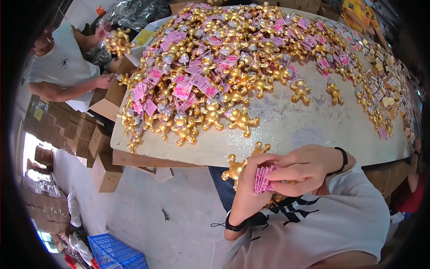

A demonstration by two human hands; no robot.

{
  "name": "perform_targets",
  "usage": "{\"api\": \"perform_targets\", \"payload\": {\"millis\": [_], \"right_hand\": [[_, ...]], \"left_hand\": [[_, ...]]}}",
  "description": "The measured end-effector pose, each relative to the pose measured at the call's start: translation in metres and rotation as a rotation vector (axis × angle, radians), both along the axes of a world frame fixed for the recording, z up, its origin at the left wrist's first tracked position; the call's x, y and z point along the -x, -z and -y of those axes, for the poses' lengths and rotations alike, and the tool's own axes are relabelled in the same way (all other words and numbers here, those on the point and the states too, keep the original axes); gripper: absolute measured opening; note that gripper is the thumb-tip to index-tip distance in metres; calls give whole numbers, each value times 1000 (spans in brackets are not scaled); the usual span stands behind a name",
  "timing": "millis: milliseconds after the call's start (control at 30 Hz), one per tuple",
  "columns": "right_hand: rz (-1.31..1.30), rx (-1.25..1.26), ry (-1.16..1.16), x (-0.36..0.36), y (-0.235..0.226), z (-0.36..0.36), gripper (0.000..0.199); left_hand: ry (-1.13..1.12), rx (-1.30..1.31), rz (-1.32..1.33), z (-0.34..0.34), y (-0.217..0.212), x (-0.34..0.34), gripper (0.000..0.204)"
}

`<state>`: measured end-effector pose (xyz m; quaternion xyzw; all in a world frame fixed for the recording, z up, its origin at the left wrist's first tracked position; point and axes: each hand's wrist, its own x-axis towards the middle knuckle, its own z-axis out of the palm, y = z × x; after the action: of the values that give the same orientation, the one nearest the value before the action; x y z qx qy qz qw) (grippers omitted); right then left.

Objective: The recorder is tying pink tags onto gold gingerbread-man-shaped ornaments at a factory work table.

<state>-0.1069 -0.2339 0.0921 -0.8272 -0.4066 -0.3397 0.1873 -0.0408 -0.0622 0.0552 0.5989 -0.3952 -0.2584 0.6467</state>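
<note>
My left hand (251, 181) is closed around a small fan of pink printed cards (261, 180), near the front edge of the table. A shiny gold bear figurine (234, 168) sticks out beyond that hand, with more gold showing below it; how it is held is partly hidden. My right hand (299, 169) is closed over the free side of the cards, its fingertips against them. A bit of gold shows under its fingers, too small to name. On the table ahead, a big heap of gold bear figurines (212, 112) lies mixed with pink cards (204, 85).
The pale tabletop (309, 127) has a bent front edge close to my hands. At far left a person in a white sleeveless top (62, 62) handles gold figurines beside a cardboard box (105, 101). Smaller goods (387, 85) cover the right side. A blue crate (117, 252) stands on the floor.
</note>
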Motion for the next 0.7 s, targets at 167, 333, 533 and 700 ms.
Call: {"api": "perform_targets", "payload": {"millis": [167, 333, 533, 700], "right_hand": [[43, 0, -23, -2, 3, -5, 16], [2, -23, -16, -4, 4, -4, 21], [-52, -36, -113, -9, 1, -9, 21], [-236, -138, -238, -9, 18, -14, 27]], "left_hand": [[-26, 21, 47, 1, -2, -2, 53], [-5, 30, -23, -1, 2, -3, 56], [58, 115, -172, 1, 1, -8, 60], [218, -196, -132, -20, 7, -8, 53]]}}
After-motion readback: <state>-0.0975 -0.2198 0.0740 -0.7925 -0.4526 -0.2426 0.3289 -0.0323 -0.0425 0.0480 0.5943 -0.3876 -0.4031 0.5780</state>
